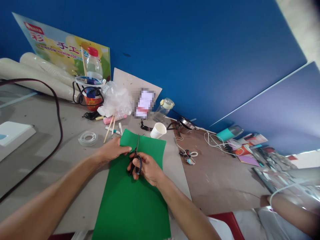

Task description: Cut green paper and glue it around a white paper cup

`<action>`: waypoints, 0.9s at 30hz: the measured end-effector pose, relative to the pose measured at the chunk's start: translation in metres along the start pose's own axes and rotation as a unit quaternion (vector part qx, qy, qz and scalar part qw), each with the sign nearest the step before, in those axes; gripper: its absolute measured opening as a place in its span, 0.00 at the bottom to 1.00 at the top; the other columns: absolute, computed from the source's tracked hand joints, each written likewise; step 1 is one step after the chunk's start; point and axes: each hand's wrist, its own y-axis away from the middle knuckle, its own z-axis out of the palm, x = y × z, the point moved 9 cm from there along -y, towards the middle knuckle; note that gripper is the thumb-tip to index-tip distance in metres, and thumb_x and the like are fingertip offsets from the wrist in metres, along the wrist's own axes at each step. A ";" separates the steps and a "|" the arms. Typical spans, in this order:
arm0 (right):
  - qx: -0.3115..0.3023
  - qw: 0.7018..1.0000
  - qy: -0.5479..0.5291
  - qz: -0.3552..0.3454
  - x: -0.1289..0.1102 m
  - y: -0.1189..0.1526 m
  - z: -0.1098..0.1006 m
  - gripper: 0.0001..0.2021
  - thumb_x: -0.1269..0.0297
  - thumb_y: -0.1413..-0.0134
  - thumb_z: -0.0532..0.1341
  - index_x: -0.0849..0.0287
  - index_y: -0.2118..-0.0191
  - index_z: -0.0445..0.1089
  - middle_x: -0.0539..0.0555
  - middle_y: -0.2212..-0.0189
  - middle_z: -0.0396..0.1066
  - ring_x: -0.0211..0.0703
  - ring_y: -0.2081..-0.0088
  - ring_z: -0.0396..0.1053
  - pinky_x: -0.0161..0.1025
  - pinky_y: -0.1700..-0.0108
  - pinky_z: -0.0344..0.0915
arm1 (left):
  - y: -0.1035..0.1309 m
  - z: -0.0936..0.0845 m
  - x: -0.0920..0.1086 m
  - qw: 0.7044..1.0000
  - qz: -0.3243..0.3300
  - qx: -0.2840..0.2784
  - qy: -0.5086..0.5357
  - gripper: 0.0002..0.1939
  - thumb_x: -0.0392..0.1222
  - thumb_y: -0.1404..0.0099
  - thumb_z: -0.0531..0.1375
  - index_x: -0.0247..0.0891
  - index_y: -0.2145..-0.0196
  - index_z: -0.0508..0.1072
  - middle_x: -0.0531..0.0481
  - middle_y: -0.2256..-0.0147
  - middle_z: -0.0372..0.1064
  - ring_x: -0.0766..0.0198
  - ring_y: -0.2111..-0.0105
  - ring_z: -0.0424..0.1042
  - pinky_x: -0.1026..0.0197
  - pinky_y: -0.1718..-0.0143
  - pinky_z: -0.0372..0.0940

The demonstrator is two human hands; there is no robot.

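Note:
A large green sheet (136,206) of paper or thin card stretches over the near edge of the grey table, its far end raised a little. My left hand (116,150) pinches the sheet's left edge near the far end, thumb on top. In my right hand (147,168) is a pair of black-handled scissors (137,160), fingers through the loops. The blades point away from me and lie over the green sheet close to my left thumb. Whether the blades have cut into the sheet I cannot tell.
Beyond the sheet stand a white paper cup (158,130), a glass jar (163,110) and a phone (144,103) with a blurred screen. A tape roll (88,138) and wooden sticks (109,130) lie to the left. A dark cable (58,113) crosses the left side. Another person's arm (287,206) is at right.

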 end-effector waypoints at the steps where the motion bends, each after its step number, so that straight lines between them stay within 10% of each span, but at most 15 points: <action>1: -0.001 1.000 0.001 0.001 -0.001 0.000 0.000 0.27 0.47 0.61 0.69 0.61 0.61 0.64 0.47 0.79 0.72 0.32 0.85 0.65 0.30 0.83 0.59 | 0.000 0.000 0.000 1.000 -0.001 -0.004 0.002 0.12 0.44 0.48 0.60 0.37 0.82 0.64 0.55 0.83 0.60 0.67 0.81 0.58 0.64 0.79 0.52; 27: -0.008 0.999 -0.024 -0.020 -0.002 0.004 0.007 0.25 0.49 0.58 0.69 0.61 0.60 0.65 0.49 0.76 0.73 0.31 0.84 0.65 0.30 0.82 0.57 | 0.008 0.002 -0.006 0.989 -0.055 -0.046 0.126 0.14 0.46 0.52 0.64 0.36 0.82 0.64 0.55 0.80 0.62 0.67 0.78 0.60 0.65 0.77 0.56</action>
